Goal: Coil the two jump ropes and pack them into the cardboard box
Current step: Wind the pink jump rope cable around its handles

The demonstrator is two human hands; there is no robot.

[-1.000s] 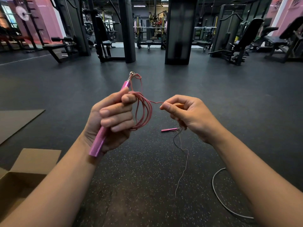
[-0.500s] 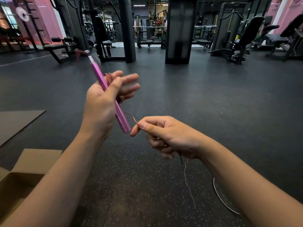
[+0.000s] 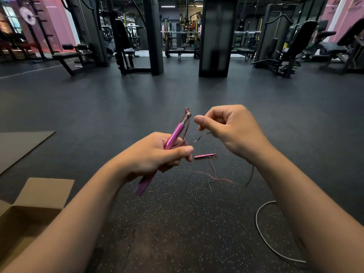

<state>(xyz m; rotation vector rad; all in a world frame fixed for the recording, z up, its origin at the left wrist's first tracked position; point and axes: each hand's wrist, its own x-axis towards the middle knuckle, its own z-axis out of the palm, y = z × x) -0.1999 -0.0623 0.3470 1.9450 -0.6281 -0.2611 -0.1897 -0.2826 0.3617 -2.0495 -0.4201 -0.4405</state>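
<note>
- Left hand (image 3: 157,154): wrapped round pink handle (image 3: 173,137) plus gathered loops of pink rope (image 3: 183,141); handle's long axis tilted up and away, metal tip toward right hand.
- Right hand (image 3: 226,131): fingers curled, pinching the free run of rope just right of the handle tip; run blurred, dropping below the wrist to the floor (image 3: 197,91).
- Second handle (image 3: 204,155): flat on floor, beyond and between the hands, nearer the left thumb; long axis left to right.
- Slack rope: loose on floor below the right hand, trailing to second handle.
- White rope (image 3: 262,233): uncoiled on floor, under right forearm.
- Box (image 3: 45,192): open, on floor left of left forearm; contents not visible.
- Judgement: coiling of pink rope under way; next wrap likely carried by right hand over the left hand's bundle.
</note>
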